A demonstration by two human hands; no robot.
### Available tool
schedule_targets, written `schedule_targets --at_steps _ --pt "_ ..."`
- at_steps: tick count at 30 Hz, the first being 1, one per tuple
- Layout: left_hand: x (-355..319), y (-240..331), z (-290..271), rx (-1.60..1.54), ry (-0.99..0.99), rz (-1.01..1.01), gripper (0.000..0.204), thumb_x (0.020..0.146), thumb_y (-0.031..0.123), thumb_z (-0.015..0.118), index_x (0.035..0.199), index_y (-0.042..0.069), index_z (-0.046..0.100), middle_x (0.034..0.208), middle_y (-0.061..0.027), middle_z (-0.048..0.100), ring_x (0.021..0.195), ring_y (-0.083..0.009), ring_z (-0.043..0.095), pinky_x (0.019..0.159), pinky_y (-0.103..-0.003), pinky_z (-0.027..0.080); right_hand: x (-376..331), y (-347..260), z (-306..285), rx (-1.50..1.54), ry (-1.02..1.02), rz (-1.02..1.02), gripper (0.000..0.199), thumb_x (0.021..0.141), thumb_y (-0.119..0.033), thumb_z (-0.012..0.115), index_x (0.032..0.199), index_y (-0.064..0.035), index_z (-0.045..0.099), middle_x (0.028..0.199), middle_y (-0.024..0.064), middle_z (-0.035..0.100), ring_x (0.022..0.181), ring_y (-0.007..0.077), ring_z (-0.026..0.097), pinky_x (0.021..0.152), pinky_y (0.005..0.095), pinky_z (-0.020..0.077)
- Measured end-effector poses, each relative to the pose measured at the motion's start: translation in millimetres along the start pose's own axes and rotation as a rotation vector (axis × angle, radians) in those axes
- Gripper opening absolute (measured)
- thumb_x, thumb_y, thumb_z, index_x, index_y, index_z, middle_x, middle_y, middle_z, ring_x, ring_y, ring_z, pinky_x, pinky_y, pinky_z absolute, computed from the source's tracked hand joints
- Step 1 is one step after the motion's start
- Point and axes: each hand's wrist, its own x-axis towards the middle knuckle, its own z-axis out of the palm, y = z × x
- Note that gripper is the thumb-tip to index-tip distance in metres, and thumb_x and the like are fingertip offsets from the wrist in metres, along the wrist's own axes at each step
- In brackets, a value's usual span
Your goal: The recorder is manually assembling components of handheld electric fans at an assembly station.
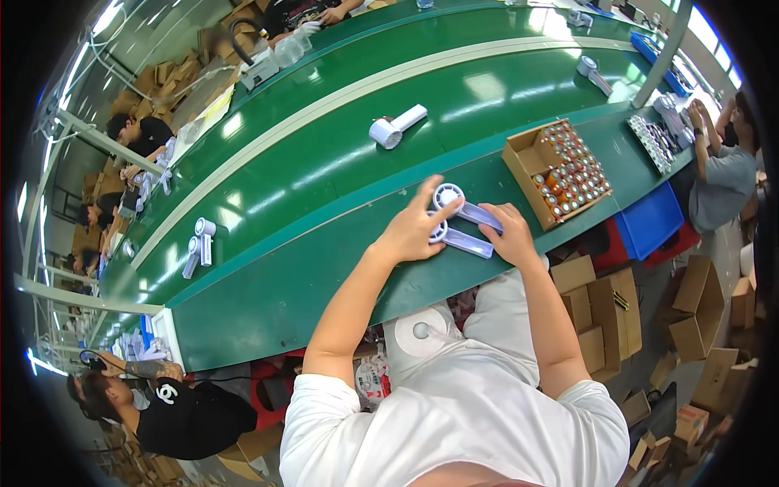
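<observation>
Two pale lilac handheld fan housings lie side by side under my hands, over the near edge strip of the green bench. The far fan housing (pixel 480 214) has its round head by my left fingers. My right hand (pixel 511 237) is closed around the end of its handle. The near fan housing (pixel 469 243) shows a hollow, open handle. My left hand (pixel 412 228) grips its round head, partly covering it, with one finger stretched out toward the far housing's head. My left fingertips on the near side are partly hidden.
An open cardboard box (pixel 529 162) of small round metal parts stands right of my hands. On the green conveyor (pixel 316 162) lie a white fan housing (pixel 398 127) and several others. A blue bin (pixel 649 221) sits right, below bench level. Co-workers sit at left, right and far side.
</observation>
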Motion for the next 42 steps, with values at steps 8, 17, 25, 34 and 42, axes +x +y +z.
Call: schedule_targets --at_steps 8,17,25,34,42 --pt "-83.3 -20.8 -46.4 0.117 0.144 -0.479 0.057 0.062 -0.003 0.079 0.115 0.008 0.06 0.122 -0.0117 0.052 0.113 -0.0327 0.056 0.094 -0.039 0.049 -19.4 -41.7 38.4 -0.086 0.163 0.193 0.04 0.08 -0.019 0.072 0.114 -0.0005 0.059 0.1 0.0171 0.063 0.093 0.0355 0.062 0.078 0.0428 0.0518" --pt "-203.1 -7.2 -97.6 0.322 0.167 -0.722 0.061 0.065 -0.012 0.069 0.122 0.008 0.058 0.136 -0.0104 0.052 0.126 -0.034 0.05 0.103 -0.039 0.044 -2.8 -30.1 -44.1 -0.33 0.594 0.174 0.022 0.082 -0.02 0.074 0.095 -0.0026 0.067 0.095 0.0138 0.059 0.09 0.03 0.056 0.082 0.0404 0.045" --pt "-151.7 101.7 -41.0 0.025 0.406 -0.435 0.04 0.077 0.004 0.069 0.116 0.004 0.061 0.112 -0.0142 0.065 0.103 -0.0341 0.063 0.091 -0.04 0.049 23.6 -0.2 -70.7 -0.666 0.358 0.362 0.03 0.077 -0.031 0.076 0.094 -0.0059 0.075 0.11 0.0135 0.054 0.112 0.0318 0.046 0.094 0.0436 0.039" --pt "-131.2 146.1 46.3 -0.33 0.062 -0.158 0.025 0.081 0.012 0.07 0.106 0.01 0.07 0.093 -0.0091 0.07 0.082 -0.0275 0.066 0.074 -0.037 0.051 32.6 20.1 -64.8 -0.463 0.314 0.41 0.022 0.075 -0.026 0.075 0.087 -0.007 0.077 0.122 0.0128 0.053 0.119 0.0319 0.043 0.099 0.0459 0.0361" --pt "-158.9 137.7 76.2 -0.205 -0.359 -0.391 0.027 0.084 0.023 0.066 0.107 0.008 0.069 0.096 -0.0129 0.069 0.088 -0.0325 0.065 0.075 -0.04 0.051 39.1 16.2 -64.6 -0.505 0.488 0.276 0.023 0.078 -0.025 0.076 0.088 -0.0033 0.075 0.115 0.0111 0.059 0.112 0.0298 0.049 0.096 0.0421 0.0395"
